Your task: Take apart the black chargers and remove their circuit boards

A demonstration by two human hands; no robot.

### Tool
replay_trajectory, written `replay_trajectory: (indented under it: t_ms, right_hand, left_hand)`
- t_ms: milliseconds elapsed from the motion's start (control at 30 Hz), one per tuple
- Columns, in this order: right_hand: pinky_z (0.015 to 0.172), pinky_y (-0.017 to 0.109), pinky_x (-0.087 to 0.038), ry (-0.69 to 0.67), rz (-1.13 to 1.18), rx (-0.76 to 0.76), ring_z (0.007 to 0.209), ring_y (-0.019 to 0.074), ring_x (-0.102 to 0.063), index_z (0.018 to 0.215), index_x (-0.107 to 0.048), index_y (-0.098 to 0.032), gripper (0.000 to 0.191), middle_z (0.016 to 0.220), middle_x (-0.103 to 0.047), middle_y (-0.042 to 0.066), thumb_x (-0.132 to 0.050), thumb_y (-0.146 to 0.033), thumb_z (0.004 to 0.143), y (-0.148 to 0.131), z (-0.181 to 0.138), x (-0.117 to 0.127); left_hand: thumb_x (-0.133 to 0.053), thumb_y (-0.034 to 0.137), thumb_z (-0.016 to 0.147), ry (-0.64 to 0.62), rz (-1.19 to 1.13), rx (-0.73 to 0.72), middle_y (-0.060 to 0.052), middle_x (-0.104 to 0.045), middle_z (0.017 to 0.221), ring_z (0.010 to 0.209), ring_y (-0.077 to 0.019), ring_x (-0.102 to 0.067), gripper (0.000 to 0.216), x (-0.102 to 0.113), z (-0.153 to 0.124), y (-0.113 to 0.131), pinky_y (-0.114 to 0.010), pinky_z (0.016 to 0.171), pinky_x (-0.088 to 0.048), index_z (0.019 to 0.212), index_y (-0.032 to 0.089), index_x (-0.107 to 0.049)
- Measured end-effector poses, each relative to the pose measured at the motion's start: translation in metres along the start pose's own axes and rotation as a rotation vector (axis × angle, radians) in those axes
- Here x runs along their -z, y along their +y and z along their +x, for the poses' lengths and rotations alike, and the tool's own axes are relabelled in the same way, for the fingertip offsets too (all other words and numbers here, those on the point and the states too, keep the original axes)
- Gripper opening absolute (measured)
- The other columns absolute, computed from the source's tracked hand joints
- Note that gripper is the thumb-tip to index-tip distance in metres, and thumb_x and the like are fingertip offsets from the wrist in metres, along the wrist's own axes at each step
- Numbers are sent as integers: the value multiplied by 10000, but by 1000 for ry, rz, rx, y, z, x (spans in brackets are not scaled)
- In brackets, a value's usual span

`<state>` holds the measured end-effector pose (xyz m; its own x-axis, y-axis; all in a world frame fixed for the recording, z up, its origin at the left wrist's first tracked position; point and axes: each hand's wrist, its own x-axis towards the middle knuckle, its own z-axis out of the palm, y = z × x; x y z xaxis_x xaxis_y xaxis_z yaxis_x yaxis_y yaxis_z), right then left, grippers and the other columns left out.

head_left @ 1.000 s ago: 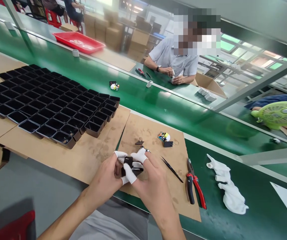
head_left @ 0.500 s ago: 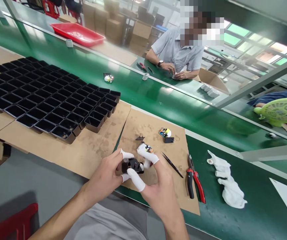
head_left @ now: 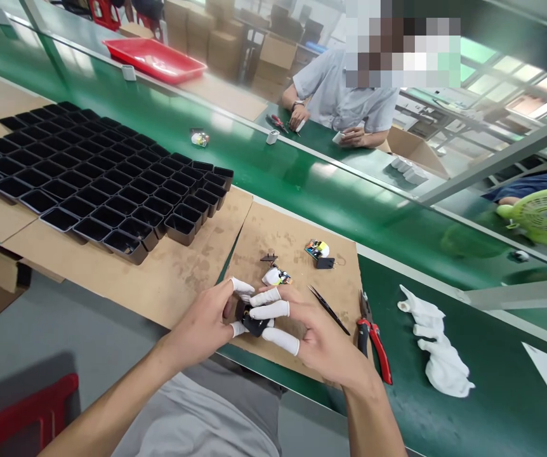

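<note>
My left hand point(head_left: 209, 324) and my right hand point(head_left: 311, 333) meet low in the middle, both with white cots on the fingertips. Together they pinch a small black plastic part point(head_left: 250, 317) just above the cardboard sheet point(head_left: 297, 241). A small circuit board with a white component point(head_left: 276, 277) lies right behind my fingers. Beside it sit a tiny black clip point(head_left: 268, 258), another colourful circuit board point(head_left: 318, 248) and a small black cap point(head_left: 325, 262).
Black tweezers point(head_left: 328, 309) and red-handled cutters point(head_left: 371, 339) lie right of my hands, with a white glove point(head_left: 438, 352) further right. A black tray of several empty cells point(head_left: 97, 184) fills the left. Behind runs a green conveyor belt point(head_left: 302, 184); a person works across it.
My right fingers have folded flat over the black part, and my right hand has shifted right. The circuit board once at my fingertips now lies on the cardboard. The person opposite moved their hands apart.
</note>
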<state>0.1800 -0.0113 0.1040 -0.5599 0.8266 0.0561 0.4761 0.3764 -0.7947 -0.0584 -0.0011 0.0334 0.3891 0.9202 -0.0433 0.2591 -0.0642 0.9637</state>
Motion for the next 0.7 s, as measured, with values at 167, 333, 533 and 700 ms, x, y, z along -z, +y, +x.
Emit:
replay_trajectory:
  t_ms: [167,333,533,700]
  right_hand:
    - [1083,427,-657,138,-57,-20,1202,265,-764,1420,-804,-380,334,1276,-779,74,-781,-360,1087,0,-4,-5]
    - [1020,388,-674,266,-38,-44,1197,257,-763,1452,-782,-400,382,1261,-756,62,-761,-276,1091,4,-13,-20]
    - [983,366,-681,333,-18,-28,1182,245,-771,1429,-789,-386,396,1258,-743,71,-766,-204,1078,4,-18,-32]
    - [1026,365,-669,335,0,8,1170,223,-767,1388,-806,-401,416,1247,-732,57,-749,-140,1070,4,-18,-34]
  left_hand:
    - [-740,126,865,-25,14,0,50,-536,809,729,-165,-487,196,1,-1,3,-277,671,-383,1008,237,-667]
    - [-794,197,922,-47,-54,5,46,-592,834,754,-166,-527,152,1,-1,5,-268,693,-408,1029,240,-695]
    - [-799,158,898,-34,-52,-9,46,-613,828,757,-159,-515,133,1,-1,6,-269,718,-404,974,228,-716]
    - [-787,154,901,-47,-75,1,42,-623,846,764,-155,-513,144,2,-1,6,-268,716,-408,1019,226,-746]
